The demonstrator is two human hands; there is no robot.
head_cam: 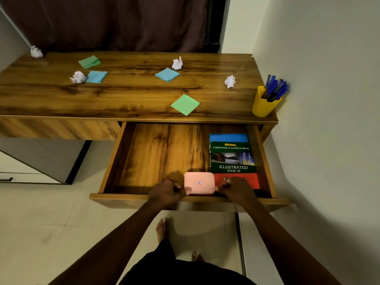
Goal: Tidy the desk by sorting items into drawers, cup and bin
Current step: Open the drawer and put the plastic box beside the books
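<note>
Left hand point(166, 192) and right hand point(236, 190), fingers curled, each pinch one end of pink case point(199, 183) at front edge of open drawer point(156, 153). Book point(233, 159) lies along drawer's right side, just beside case. Across worktop point(131, 93): four paper balls point(78, 77), green notes point(185, 104), blue notes point(167, 74). Yellow cup point(263, 108) with pens point(275, 87) at front right corner.

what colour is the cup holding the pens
Yellow; the cup shows clearly in the head view.
</note>
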